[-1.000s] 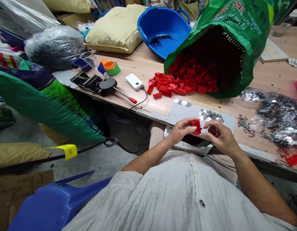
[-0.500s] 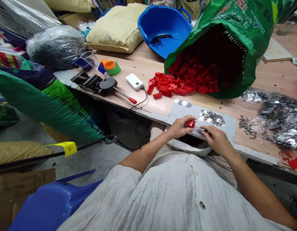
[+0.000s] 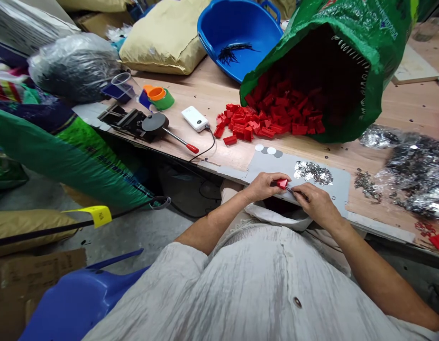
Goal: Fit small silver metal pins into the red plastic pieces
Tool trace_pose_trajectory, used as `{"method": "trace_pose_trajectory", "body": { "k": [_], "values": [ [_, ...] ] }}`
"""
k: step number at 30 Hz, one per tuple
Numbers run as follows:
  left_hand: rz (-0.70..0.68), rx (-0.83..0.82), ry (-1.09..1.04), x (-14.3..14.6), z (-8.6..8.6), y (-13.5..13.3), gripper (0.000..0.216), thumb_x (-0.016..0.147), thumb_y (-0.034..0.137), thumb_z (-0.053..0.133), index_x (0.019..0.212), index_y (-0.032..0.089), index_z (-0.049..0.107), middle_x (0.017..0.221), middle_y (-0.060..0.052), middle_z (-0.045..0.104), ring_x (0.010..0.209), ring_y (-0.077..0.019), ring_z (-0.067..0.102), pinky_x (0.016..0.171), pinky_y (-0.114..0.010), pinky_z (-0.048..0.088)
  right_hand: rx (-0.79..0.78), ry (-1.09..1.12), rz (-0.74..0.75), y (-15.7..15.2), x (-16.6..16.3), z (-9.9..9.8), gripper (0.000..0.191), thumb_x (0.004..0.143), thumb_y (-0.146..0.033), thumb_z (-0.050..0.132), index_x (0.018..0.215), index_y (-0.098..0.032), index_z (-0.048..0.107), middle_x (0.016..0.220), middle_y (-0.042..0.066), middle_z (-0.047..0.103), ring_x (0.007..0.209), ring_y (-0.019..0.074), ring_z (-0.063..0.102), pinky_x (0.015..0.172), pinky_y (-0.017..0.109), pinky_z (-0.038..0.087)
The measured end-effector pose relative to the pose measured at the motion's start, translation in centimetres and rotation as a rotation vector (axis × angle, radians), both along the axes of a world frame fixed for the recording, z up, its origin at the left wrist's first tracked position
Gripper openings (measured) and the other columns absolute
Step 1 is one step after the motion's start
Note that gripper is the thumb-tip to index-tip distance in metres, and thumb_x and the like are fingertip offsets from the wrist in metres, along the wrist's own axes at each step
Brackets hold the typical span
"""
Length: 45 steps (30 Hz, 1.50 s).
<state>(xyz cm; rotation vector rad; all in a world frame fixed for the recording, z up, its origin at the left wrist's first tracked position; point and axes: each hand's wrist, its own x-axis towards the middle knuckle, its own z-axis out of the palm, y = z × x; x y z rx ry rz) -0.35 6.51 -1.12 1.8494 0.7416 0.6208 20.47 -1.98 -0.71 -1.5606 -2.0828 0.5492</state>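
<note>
Our left hand is closed in a pinch around a small red plastic piece, held just above the near edge of a grey sheet. Our right hand, fingers pinched together, grips a slim metal tool, its tip at the piece. To work well, we should brace the piece firmly and guide the tip straight, gently. Beyond lie silvery metal parts, then loose red pieces spilling from a green sack.
</note>
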Motion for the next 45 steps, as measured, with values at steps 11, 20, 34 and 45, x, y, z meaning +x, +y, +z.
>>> {"method": "trace_pose_trajectory", "body": {
  "k": [11,20,34,45],
  "values": [
    [0.021,0.02,-0.003,0.3,-0.4,-0.4,0.031,0.076,0.016,0.063,0.106,0.019,0.069,0.102,-0.003,0.073,0.094,-0.0181,0.066,0.087,-0.027,0.047,0.03,-0.173,-0.149,-0.8,-3.0,0.4,0.023,0.097,-0.022,0.042,0.097,-0.022,0.065,0.094,0.008,0.069,0.084,0.0213,0.066,0.065,0.031,0.048],
    [0.069,-0.011,-0.088,0.1,0.1,-1.6,0.031,0.074,0.02,0.071,0.105,0.019,0.068,0.101,-0.003,0.071,0.093,-0.0169,0.064,0.089,-0.028,0.045,-0.033,0.016,-0.099,-1.3,-1.3,1.1,0.024,0.098,-0.029,0.042,0.113,-0.023,0.059,0.104,0.009,0.065,0.091,0.0225,0.064,0.078,0.036,0.049],
    [0.203,-1.078,-0.843,1.1,3.7,-5.6,0.027,0.077,0.028,0.076,0.074,0.015,0.052,0.08,-0.001,0.066,0.084,-0.0172,0.07,0.093,-0.033,0.048,-0.148,0.166,-0.012,-2.8,-2.0,4.3,0.045,0.101,-0.041,0.037,0.144,-0.029,0.042,0.07,-0.004,0.065,0.065,0.0145,0.062,0.069,0.026,0.047],
    [0.305,-1.276,-0.97,1.9,4.2,-6.9,0.007,0.089,0.017,0.06,0.084,0.012,0.062,0.085,-0.006,0.069,0.081,-0.0161,0.07,0.087,-0.032,0.053,0.043,0.141,-0.041,-2.8,-2.6,4.5,0.041,0.101,-0.04,0.04,0.135,-0.024,0.054,0.08,0.0,0.071,0.067,0.0147,0.065,0.065,0.025,0.048]
  ]
}}
